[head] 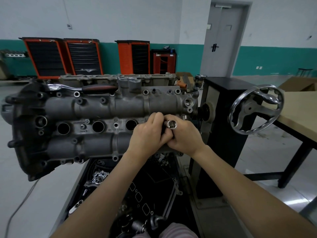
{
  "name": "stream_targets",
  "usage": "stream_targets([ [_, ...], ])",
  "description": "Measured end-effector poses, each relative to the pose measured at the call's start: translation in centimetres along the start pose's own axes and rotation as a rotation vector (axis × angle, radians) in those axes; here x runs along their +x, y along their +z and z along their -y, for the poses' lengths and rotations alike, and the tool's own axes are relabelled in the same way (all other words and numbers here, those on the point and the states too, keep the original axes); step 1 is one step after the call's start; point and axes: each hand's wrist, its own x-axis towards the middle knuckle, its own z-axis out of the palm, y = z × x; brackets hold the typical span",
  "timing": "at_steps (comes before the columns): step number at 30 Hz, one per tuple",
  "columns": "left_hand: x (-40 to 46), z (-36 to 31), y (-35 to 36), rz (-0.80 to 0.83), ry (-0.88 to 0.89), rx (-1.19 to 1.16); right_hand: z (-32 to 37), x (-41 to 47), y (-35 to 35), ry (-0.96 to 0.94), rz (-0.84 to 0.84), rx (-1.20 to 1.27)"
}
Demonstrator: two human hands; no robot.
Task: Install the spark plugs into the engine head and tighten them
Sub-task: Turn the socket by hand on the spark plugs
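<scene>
Engine head (pixel 103 107): one, grey, up on its stand, lying crosswise in front.
Plug wells: three open dark holes in a row along the middle, first (pixel 63 128), second (pixel 98 126), third (pixel 131 124); a fourth, if there, hidden behind the hands.
Left hand (pixel 147 134): fingers curled, bunched tight against the right hand over the head's right end.
Right hand (pixel 185 138): curled round the socket (pixel 172 124), one chrome piece, its open square end facing up.
Spark plugs: none in plain sight (whatever sits inside the socket or between the fingers, cannot tell).
Ratchet (pixel 82 88): one, chrome shaft with black-and-red grip, lying along the head's far edge, well apart from both hands.
Handwheel (pixel 255 109): one, chrome, three spokes, on the stand at right.
Bench (pixel 300 114): one, pale wooden top, black legs, far right.
Tool cabinets: four, orange-red, along the back wall, leftmost (pixel 45 57).
Parts tray (pixel 137 194): one, black, below the head, full of loose metal bits and gaskets.
</scene>
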Motion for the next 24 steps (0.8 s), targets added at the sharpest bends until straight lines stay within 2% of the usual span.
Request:
stream_targets([
  [4, -0.07, 0.13, 0.08, 0.006, -0.005, -0.007, 0.08, 0.08, -0.08, 0.012, -0.001, -0.019],
  [10, -0.38, 0.84, 0.36, -0.048, 0.015, -0.002, 0.12, 0.15, 0.26, 0.026, -0.098, -0.044],
  [20, -0.24, 0.18, -0.13, 0.021, -0.032, -0.097, 0.42, 0.13, -0.18, -0.038, 0.019, -0.042],
  [24, -0.32, 0.46, 0.05, -0.009, -0.011, -0.057, 0.18, 0.09, 0.07, -0.017, -0.086, -0.035],
])
